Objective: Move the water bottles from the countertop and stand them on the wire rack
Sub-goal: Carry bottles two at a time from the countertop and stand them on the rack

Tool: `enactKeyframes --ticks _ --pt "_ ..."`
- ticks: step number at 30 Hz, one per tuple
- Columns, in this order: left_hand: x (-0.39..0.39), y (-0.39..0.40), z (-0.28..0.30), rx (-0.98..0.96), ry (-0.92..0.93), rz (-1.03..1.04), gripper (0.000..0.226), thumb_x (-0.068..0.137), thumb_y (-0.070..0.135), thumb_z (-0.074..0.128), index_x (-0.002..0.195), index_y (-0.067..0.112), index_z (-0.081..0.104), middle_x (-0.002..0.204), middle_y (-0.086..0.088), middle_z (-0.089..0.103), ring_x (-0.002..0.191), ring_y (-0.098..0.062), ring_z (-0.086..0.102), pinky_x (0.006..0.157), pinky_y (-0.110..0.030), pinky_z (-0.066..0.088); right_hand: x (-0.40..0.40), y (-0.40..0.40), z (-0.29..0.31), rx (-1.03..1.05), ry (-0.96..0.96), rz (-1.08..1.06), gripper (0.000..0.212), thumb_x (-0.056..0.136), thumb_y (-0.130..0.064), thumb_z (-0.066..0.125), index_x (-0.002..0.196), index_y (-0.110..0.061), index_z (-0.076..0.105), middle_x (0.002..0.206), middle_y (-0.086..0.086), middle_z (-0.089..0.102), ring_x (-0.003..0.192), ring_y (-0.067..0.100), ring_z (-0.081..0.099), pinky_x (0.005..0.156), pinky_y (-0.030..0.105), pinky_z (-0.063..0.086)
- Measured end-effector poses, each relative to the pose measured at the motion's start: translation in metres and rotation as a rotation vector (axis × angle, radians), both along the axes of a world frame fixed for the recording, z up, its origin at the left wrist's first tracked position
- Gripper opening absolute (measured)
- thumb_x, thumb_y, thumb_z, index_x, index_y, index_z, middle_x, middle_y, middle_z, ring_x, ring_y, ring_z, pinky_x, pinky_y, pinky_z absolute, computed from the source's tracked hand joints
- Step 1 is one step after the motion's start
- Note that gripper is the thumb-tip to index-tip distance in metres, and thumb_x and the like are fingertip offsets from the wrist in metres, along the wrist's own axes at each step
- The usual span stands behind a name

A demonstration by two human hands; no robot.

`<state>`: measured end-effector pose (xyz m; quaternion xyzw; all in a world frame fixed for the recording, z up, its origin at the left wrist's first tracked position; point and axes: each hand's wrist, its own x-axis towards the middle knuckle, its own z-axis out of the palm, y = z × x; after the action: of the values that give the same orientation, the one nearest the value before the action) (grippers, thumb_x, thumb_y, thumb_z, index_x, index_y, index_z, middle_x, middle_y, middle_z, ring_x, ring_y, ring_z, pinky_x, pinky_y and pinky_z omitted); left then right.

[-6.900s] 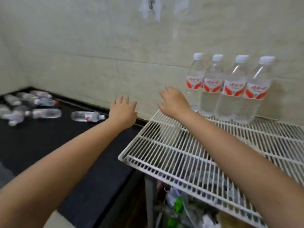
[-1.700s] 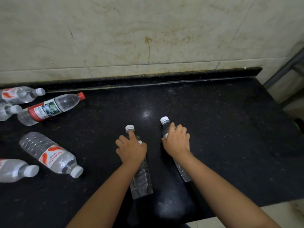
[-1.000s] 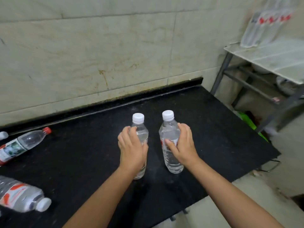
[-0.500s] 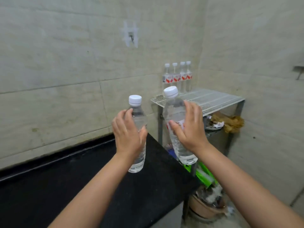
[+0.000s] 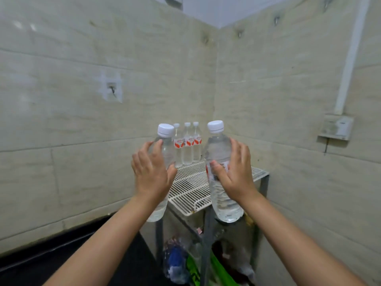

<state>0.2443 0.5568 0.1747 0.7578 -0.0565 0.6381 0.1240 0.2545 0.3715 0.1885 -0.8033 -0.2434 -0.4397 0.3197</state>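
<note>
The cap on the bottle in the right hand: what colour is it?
White; the cap tops the bottle gripped by the right hand, clearest in the head view.

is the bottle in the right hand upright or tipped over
Upright. The right hand grips the bottle around its middle, white cap on top and base hanging below, in the air before the wire rack.

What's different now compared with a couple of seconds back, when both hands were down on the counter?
The left hand and right hand took hold of a lying bottle each, stood them up, lifted them and carried them toward the wire rack. The left bottle and right bottle are now held upright in the air before it. The bottles at the rack's back stayed standing; both grips unchanged since lifting.
</note>
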Motion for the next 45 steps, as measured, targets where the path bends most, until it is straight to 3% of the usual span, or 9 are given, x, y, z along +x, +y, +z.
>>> enactKeyframes --ticks 5,10,14,20,25,32,37,42,45 --pt "0.086 -0.005 0.014 -0.042 0.037 0.036 0.055 0.067 0.03 0.041 0.114 0.001 0.038 0.1 -0.037 0.054 0.084 -0.027 0.03 0.071 -0.056 0.049 0.091 -0.02 0.015 -0.043 0.031 -0.008 0.075 0.078 -0.043 0.036 0.127 0.013 0.038 0.117 0.032 0.045 0.109 0.029 0.037 0.088 0.015 0.021" --pt "0.157 -0.005 0.017 -0.042 0.021 0.036 0.053 0.068 0.031 0.04 0.114 0.004 0.037 0.109 -0.015 0.031 0.085 -0.027 0.031 0.072 -0.056 0.048 0.169 -0.032 0.022 -0.017 0.052 0.0 0.076 0.076 -0.047 0.035 0.129 0.008 0.038 0.121 0.028 0.045 0.111 0.02 0.032 0.095 0.021 0.022" --pt "0.2 -0.005 0.005 -0.075 0.051 0.062 0.054 0.068 0.032 0.04 0.115 0.005 0.036 0.11 -0.012 0.029 0.089 -0.027 0.031 0.074 -0.058 0.047 0.227 -0.031 0.019 0.016 0.137 0.047 0.083 0.074 -0.052 0.032 0.133 0.007 0.034 0.126 0.026 0.041 0.118 0.035 0.037 0.097 0.026 0.023" --pt "0.255 -0.014 -0.014 -0.16 0.138 0.139 0.056 0.069 0.035 0.038 0.118 0.009 0.031 0.108 -0.006 0.026 0.092 -0.026 0.028 0.079 -0.062 0.043 0.317 -0.005 0.003 0.016 0.24 0.173 0.087 0.07 -0.055 0.027 0.134 0.004 0.032 0.126 0.024 0.04 0.117 0.033 0.036 0.091 0.02 0.02" --pt "0.307 -0.024 -0.023 -0.247 0.253 0.242 0.059 0.068 0.035 0.039 0.119 0.005 0.031 0.112 -0.022 0.038 0.089 -0.023 0.029 0.075 -0.062 0.045 0.381 0.021 -0.01 -0.05 0.363 0.326 0.086 0.072 -0.056 0.034 0.136 0.001 0.029 0.131 0.021 0.036 0.123 0.031 0.034 0.103 0.031 0.028" --pt "0.333 -0.025 -0.038 -0.281 0.239 0.399 0.056 0.07 0.035 0.043 0.118 0.008 0.034 0.108 -0.006 0.028 0.09 -0.023 0.029 0.074 -0.06 0.046 0.43 0.025 -0.023 -0.189 0.42 0.407 0.07 0.089 -0.034 0.055 0.14 -0.004 0.018 0.141 0.017 0.025 0.131 0.027 0.026 0.11 0.034 0.026" --pt "0.333 -0.028 -0.04 -0.255 0.245 0.416 0.082 0.058 0.008 0.085 0.12 0.014 0.032 0.11 -0.004 0.027 0.092 -0.024 0.029 0.08 -0.059 0.045 0.438 0.007 -0.021 -0.198 0.444 0.4 0.074 0.084 -0.038 0.059 0.138 -0.005 0.021 0.138 0.016 0.03 0.128 0.027 0.033 0.105 0.033 0.034" --pt "0.329 -0.036 -0.033 -0.401 0.416 0.383 0.078 0.072 0.016 0.077 0.132 0.02 0.027 0.129 -0.028 0.035 0.116 -0.034 0.031 0.097 -0.053 0.037 0.429 -0.001 -0.02 -0.203 0.491 0.402 0.078 0.078 -0.042 0.066 0.137 -0.014 0.024 0.137 0.014 0.032 0.122 0.028 0.044 0.102 0.04 0.044" --pt "0.317 -0.037 -0.023 -0.514 0.504 0.384 0.071 0.08 0.023 0.07 0.139 0.008 0.033 0.136 -0.024 0.031 0.127 -0.036 0.029 0.108 -0.044 0.028 0.431 -0.009 -0.009 -0.267 0.57 0.445 0.074 0.079 -0.041 0.065 0.136 -0.014 0.027 0.138 0.01 0.035 0.125 0.026 0.043 0.102 0.038 0.041"
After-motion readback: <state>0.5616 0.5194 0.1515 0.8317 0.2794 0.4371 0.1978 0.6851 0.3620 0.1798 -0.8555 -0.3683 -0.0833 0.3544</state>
